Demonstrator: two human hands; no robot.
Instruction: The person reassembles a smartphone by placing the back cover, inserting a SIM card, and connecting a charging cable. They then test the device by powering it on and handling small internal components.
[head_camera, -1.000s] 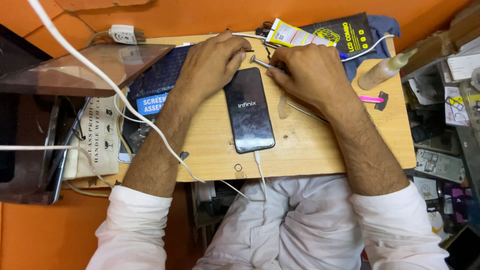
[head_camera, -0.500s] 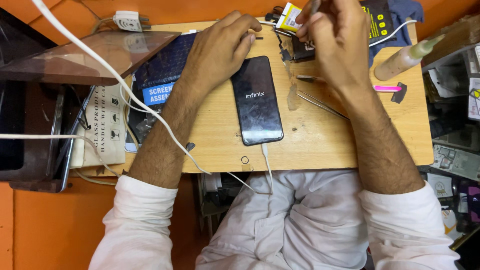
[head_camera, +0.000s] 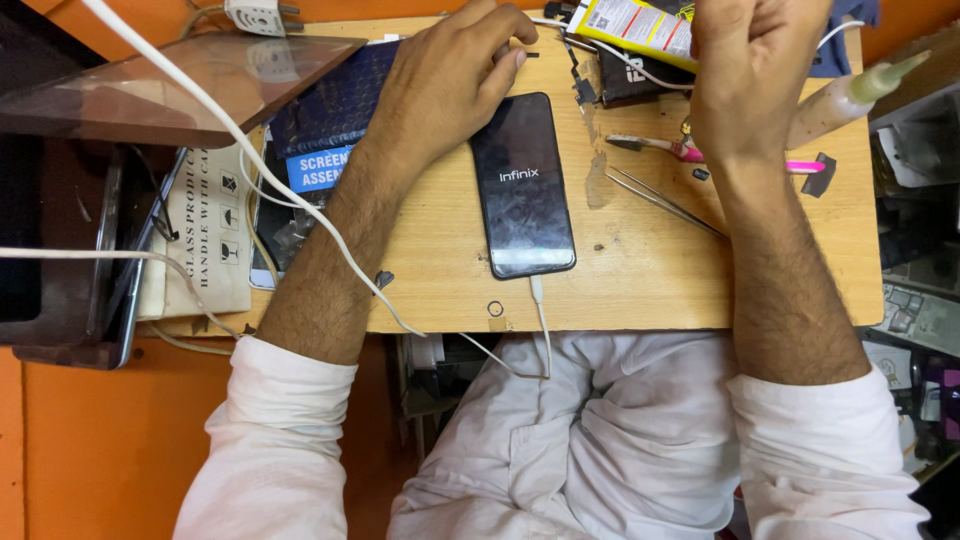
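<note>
Black glass-fronted smartphone (head_camera: 522, 185) flat mid wooden bench (head_camera: 640, 270), white cable (head_camera: 541, 320) plugged in. Left hand (head_camera: 450, 85) loosely curled, touching phone's top-left edge. Right hand (head_camera: 755, 70) raised, closed; contents unclear. Phone looks thin, slick, fragile: grip side edges.

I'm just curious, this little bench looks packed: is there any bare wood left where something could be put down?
Yes. The widest bare patch of the wooden board lies along its near edge, right of the black phone and below the tweezers. A narrower strip lies left of the phone, beside the left hand forearm. The far edge is crowded: yellow packet, cables, glue bottle, small parts beneath the raised right hand.
</note>
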